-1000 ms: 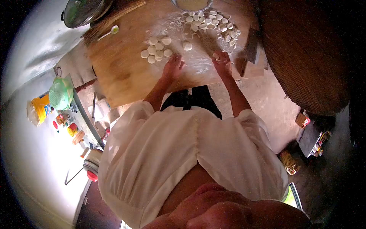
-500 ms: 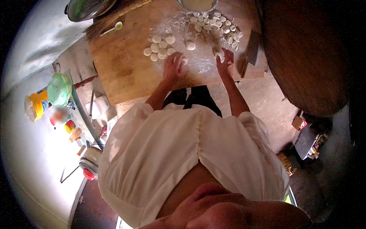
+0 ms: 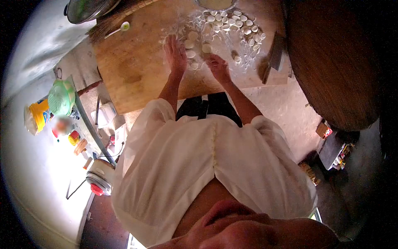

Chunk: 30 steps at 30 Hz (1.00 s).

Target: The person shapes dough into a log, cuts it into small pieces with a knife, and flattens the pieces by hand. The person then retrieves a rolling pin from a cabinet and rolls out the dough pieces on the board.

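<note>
My left hand (image 3: 175, 56) lies flat on the floured wooden board (image 3: 128, 62), fingers stretched out, along the left side of a group of pale round dough pieces (image 3: 190, 54). On the other side of that group is my right hand (image 3: 218, 68), its fingers bent but apart, close to a dough disc (image 3: 207, 48). I see nothing held in either hand. One more dough piece (image 3: 237, 59) lies to the right of my right hand. Flattened dough rounds (image 3: 226, 27) are spread in a curved band at the back right.
A bowl (image 3: 216, 4) stands at the board's far edge. To the left lie a spoon (image 3: 124, 26) and a straw brush (image 3: 108, 25), with a dark-rimmed pan (image 3: 89, 10) behind. A dark flat piece (image 3: 275, 52) lies at the right edge, beside a large brown round surface (image 3: 331, 62).
My left hand has moved left and forward to the far side of the dough group, which now sits further right. My right hand has come left, away from the single dough piece.
</note>
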Each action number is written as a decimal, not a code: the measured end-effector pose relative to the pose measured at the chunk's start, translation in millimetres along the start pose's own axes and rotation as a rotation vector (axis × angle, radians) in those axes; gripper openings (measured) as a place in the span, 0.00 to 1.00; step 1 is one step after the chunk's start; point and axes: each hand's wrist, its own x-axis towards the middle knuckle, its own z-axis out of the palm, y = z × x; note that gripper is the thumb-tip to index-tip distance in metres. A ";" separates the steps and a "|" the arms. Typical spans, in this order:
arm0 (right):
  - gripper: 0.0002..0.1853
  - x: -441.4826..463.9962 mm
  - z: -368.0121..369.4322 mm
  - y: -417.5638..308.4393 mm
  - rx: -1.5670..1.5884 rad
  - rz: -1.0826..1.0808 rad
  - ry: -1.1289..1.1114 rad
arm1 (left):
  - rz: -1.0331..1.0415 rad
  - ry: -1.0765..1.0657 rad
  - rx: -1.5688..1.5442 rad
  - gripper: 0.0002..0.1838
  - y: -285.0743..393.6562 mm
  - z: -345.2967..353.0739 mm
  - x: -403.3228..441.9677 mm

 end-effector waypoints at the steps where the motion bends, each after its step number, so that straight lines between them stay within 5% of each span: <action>1: 0.16 5.2 -10.2 7.3 0.046 0.016 0.070 | -0.001 -0.001 -0.006 0.31 -4.1 5.7 -1.3; 2: 0.10 7.3 -17.4 13.7 -0.063 -0.188 0.205 | -0.154 -0.021 -0.331 0.31 -8.6 10.8 -0.2; 5: 0.12 1.9 -39.0 4.9 -0.070 0.045 0.171 | -0.072 0.061 -0.191 0.28 -18.5 -4.0 -5.7; 6: 0.13 10.7 -36.6 31.5 -0.303 -0.066 0.228 | -0.052 0.060 -0.058 0.25 -37.8 -7.1 -20.4; 8: 0.13 31.2 -25.9 41.4 -0.181 -0.103 0.176 | -0.028 0.052 0.080 0.23 -51.1 -4.7 -49.3; 11: 0.14 44.8 -16.0 12.9 -0.089 -0.134 0.101 | -0.145 -0.088 -0.095 0.20 -25.5 -9.4 -72.9; 13: 0.14 37.2 -23.4 -12.9 -0.051 -0.104 0.133 | -0.221 -0.367 -0.232 0.18 23.2 -22.1 -67.6; 15: 0.17 20.8 -49.1 -11.6 -0.149 -0.191 0.261 | -0.042 -0.334 -0.162 0.17 36.9 -22.3 -67.2; 16: 0.19 11.1 -67.2 -10.1 -0.498 -0.325 0.341 | 0.125 -0.292 -0.091 0.16 40.8 -22.9 -66.7; 19: 0.20 -8.4 -101.4 7.5 -0.766 -0.362 0.415 | 0.149 -0.321 -0.113 0.18 43.9 -22.7 -63.3; 22: 0.19 -11.3 -100.4 21.2 -0.685 -0.379 0.426 | 0.048 -0.520 -0.142 0.22 40.7 -11.1 -64.8; 25: 0.17 1.9 -99.2 34.7 -0.524 -0.260 0.336 | 0.153 -0.540 -0.238 0.23 59.0 8.0 -56.3; 26: 0.16 7.4 -102.1 37.9 -0.603 -0.379 0.414 | 0.167 -0.552 -0.237 0.23 64.8 13.4 -50.9; 30: 0.14 18.9 -119.0 42.6 -0.578 -0.309 0.496 | 0.213 -0.511 -0.293 0.20 72.0 24.6 -42.5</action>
